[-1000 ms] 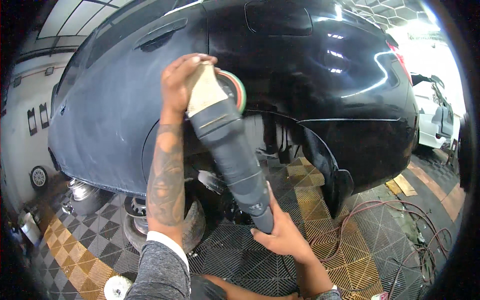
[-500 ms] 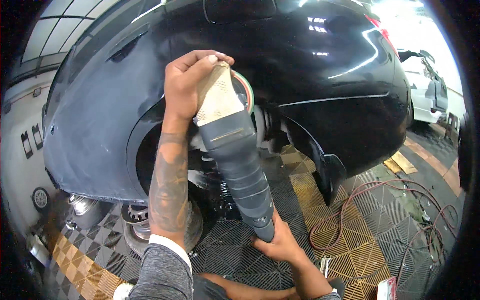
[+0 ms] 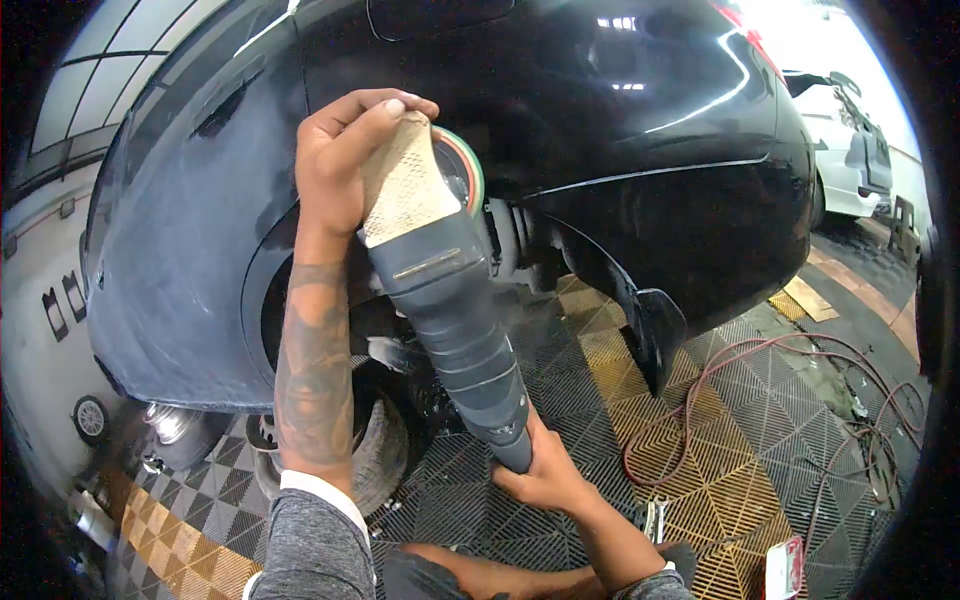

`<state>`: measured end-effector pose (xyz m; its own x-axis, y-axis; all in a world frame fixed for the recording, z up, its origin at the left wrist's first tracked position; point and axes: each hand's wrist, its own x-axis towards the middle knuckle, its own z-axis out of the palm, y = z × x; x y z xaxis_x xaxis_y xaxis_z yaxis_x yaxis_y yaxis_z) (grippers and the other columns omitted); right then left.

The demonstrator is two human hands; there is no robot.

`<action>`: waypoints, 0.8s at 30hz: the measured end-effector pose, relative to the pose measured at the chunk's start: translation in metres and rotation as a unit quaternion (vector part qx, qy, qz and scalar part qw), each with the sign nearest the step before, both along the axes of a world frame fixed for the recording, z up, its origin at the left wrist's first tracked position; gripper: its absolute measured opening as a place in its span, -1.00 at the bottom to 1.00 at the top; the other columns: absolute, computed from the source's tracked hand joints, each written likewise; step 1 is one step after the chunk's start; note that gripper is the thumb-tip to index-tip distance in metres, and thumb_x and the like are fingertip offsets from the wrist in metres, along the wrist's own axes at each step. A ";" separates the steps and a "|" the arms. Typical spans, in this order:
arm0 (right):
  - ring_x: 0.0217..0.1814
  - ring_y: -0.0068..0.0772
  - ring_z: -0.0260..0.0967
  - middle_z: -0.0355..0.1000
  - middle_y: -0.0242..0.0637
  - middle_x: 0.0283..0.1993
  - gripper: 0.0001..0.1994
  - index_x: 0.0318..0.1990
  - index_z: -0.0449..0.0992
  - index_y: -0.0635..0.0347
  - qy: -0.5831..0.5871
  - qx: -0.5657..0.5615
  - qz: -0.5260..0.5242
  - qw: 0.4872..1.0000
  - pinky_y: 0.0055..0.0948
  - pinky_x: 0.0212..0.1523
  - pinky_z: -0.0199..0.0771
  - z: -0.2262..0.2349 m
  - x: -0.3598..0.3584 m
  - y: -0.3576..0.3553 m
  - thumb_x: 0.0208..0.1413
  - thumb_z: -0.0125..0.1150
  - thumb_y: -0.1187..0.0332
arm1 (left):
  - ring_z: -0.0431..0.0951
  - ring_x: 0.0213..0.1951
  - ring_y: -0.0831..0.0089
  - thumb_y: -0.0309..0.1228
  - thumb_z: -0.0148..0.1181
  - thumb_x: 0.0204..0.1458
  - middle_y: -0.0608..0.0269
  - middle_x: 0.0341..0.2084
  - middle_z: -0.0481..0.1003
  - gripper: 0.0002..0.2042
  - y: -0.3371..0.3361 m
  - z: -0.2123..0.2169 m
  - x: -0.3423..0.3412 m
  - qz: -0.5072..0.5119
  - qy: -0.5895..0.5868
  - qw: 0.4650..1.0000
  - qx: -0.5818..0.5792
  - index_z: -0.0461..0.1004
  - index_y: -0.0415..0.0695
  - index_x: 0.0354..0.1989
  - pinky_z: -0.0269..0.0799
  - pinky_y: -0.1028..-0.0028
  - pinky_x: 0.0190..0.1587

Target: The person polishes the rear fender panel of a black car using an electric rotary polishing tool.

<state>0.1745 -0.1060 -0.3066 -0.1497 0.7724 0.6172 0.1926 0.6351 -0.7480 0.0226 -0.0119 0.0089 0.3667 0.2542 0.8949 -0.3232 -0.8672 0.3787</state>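
Both my hands hold a long dark grey power sander (image 3: 452, 325) upright and slightly tilted against the black car's rear side panel (image 3: 660, 100). My left hand (image 3: 335, 155) is closed over the top of its cream, textured head, thumb along the near side. At the rear end, my right hand (image 3: 548, 468) wraps round the narrow grip. A round pad (image 3: 474, 170) with a green and orange rim shows behind the head at its right. Whether the pad touches the paint is hidden. Left of the tool, the bodywork (image 3: 180, 240) looks dull grey.
Below the tool is the open wheel arch, with a tyre (image 3: 385, 455) on the floor behind my left forearm. A loose mudguard (image 3: 660, 330) hangs at the arch's rear. A red hose (image 3: 690, 420) coils on the tiled floor at right. A white vehicle (image 3: 850, 170) stands beyond.
The whole view has shifted, so the car, the sander and my arms all sit further left or higher in the picture. Both hands keep their hold on the sander.
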 end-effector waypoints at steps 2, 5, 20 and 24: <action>0.26 0.16 0.40 0.30 0.14 0.33 0.13 0.54 -0.36 0.09 0.019 -0.011 0.000 1.000 -0.20 0.27 0.36 -0.002 0.004 -0.005 -0.16 0.29 0.42 | 0.65 -0.31 0.38 -0.41 0.14 0.12 0.02 -0.27 0.64 -0.76 -0.002 0.000 0.017 0.000 0.008 1.000 0.006 0.59 -0.36 -0.21 0.57 0.46 -0.20; 0.32 0.11 0.36 0.29 0.13 0.35 0.12 0.54 -0.33 0.11 0.040 -0.016 -0.008 0.999 -0.21 0.30 0.32 -0.012 0.013 -0.007 -0.15 0.31 0.41 | 0.66 -0.32 0.39 -0.41 0.17 0.12 0.05 -0.33 0.64 -0.77 -0.010 0.000 0.045 0.019 0.039 0.999 0.022 0.61 -0.37 -0.24 0.58 0.45 -0.21; 0.07 0.27 0.49 0.43 0.19 0.19 0.14 0.54 -0.42 0.03 0.060 0.050 0.072 0.994 -0.16 0.10 0.48 0.000 -0.041 0.048 -0.13 0.28 0.44 | 0.63 -0.15 0.18 -0.40 0.06 0.21 -0.12 -0.15 0.58 -0.73 -0.004 0.020 -0.028 0.097 0.061 0.991 0.067 0.53 -0.39 -0.13 0.54 0.30 -0.01; 0.05 0.32 0.48 0.42 0.21 0.19 0.16 0.54 -0.44 0.02 0.084 0.052 0.067 0.993 -0.16 0.10 0.49 -0.006 -0.048 0.045 -0.14 0.30 0.43 | 0.63 -0.14 0.18 -0.36 0.08 0.19 -0.13 -0.15 0.58 -0.71 -0.001 0.017 -0.025 0.078 0.075 0.992 0.066 0.53 -0.38 -0.13 0.53 0.32 0.00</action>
